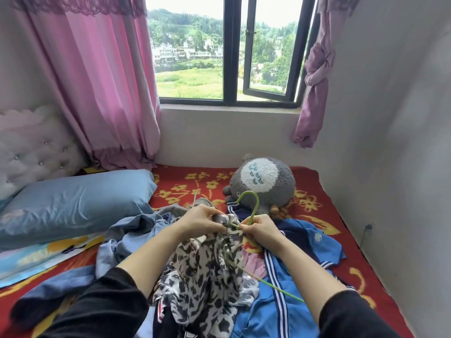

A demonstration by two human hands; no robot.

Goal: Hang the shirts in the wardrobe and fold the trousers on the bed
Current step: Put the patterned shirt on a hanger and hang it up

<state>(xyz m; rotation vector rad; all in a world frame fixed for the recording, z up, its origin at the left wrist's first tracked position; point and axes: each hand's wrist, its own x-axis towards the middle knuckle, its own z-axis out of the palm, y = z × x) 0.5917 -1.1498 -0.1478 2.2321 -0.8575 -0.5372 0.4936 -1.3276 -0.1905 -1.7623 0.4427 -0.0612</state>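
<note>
The right hand [260,230] has its fingers curled round the neck of a green hanger [254,210], just under the hook. The left hand [200,219] pinches the top edge of a shirt [207,269] right beside it, and the fabric bunches between the two. One thin arm of the hanger sticks out from under the cloth toward the near right.

The shirt is held just above the near middle of the bed. It is light, thin cloth with dark blotches.

Under it lies a heap of clothes. A blue garment with white stripes [275,289] is on the right and a pale blue one [136,230] on the left.

They rest on a red blanket with yellow flowers [317,211]. A blue pillow [78,203] lies to the left and a grey plush toy [261,181] sits further off. Beyond are a dark-framed window [229,52], pink curtains [97,81] and a tufted headboard [36,147].
</note>
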